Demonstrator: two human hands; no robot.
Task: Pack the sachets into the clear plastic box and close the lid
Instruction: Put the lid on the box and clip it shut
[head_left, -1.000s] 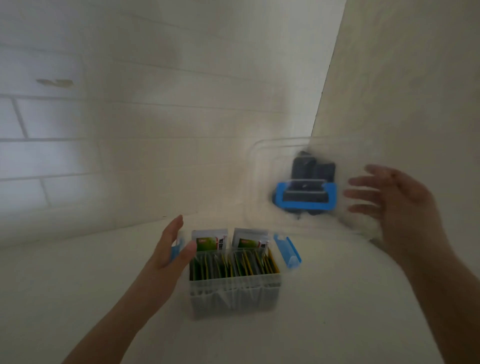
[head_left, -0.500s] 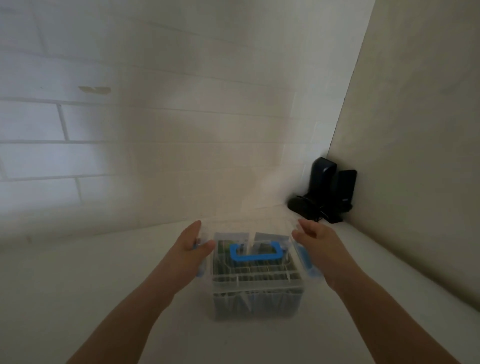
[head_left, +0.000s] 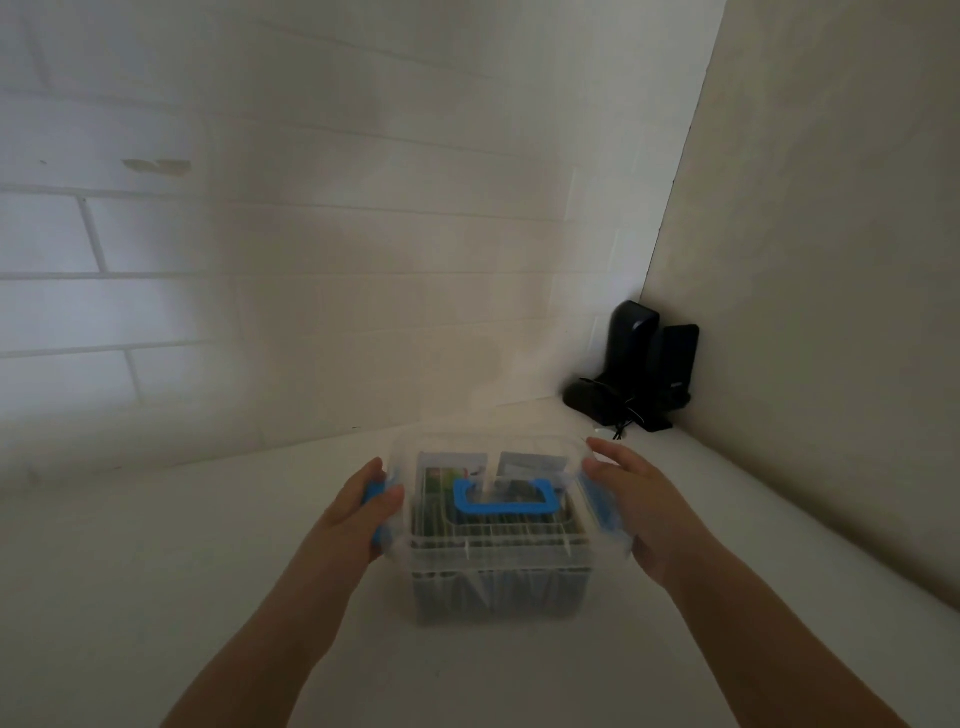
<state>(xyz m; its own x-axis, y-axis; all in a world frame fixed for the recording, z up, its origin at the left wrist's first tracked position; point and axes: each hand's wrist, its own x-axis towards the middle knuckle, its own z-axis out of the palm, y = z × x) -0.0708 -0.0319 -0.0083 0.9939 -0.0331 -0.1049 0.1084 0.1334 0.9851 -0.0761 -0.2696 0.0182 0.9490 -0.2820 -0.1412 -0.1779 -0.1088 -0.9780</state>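
The clear plastic box (head_left: 498, 587) stands on the white counter (head_left: 156, 597) in front of me, with its clear lid (head_left: 498, 535) lying on top. A blue handle (head_left: 506, 499) sits flat on the lid. Several green and yellow sachets (head_left: 447, 478) show upright through the plastic. My left hand (head_left: 358, 514) presses the blue latch (head_left: 376, 514) on the left side. Against the blue latch (head_left: 597, 506) on the right side rests my right hand (head_left: 644, 504), its fingers stretched along the lid's edge.
A black device with cables (head_left: 634, 369) stands in the far right corner of the counter. A white tiled wall (head_left: 260, 260) runs behind and a beige wall (head_left: 831, 260) closes the right side.
The lid, held up by my right hand a second ago, now lies on the box. Both hands have closed in on the blue side latches, and the box sits nearer to me.
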